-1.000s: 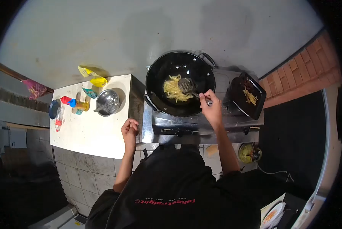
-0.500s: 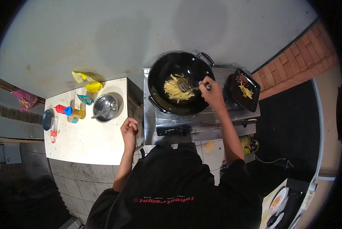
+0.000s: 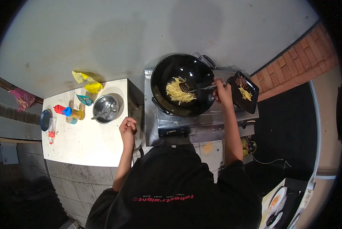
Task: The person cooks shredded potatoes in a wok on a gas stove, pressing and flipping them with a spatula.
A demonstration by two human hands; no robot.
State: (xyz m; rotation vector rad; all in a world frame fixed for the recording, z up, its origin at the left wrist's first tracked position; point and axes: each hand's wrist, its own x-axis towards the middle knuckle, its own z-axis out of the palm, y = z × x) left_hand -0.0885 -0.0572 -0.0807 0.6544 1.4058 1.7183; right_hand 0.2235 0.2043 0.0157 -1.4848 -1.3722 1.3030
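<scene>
My right hand (image 3: 222,92) is closed around the handle of a slotted spatula (image 3: 206,88), at the right rim of a black two-handled wok (image 3: 181,66). The spatula's slotted head rests against a heap of pale yellow, thin-cut strips (image 3: 177,91), which look like shredded potato, in the wok. My left hand (image 3: 127,128) hangs by the right edge of a white table (image 3: 87,143), with its fingers curled and nothing visible in them. A metal bowl (image 3: 115,100) with a spoon (image 3: 102,113) in it stands on the table near that hand.
The wok sits on a steel gas stove (image 3: 209,128). Right of it lies a black tray (image 3: 251,104) with yellow strips and dark reddish pieces. A red bottle (image 3: 59,109), a blue-capped bottle (image 3: 77,113), a clear bottle (image 3: 52,129) and a yellow packet (image 3: 93,87) are on the table.
My right hand has moved right, toward the wok's rim, drawing the spatula handle with it and lowering it flatter. The strips are heaped slightly differently. My left hand has barely moved.
</scene>
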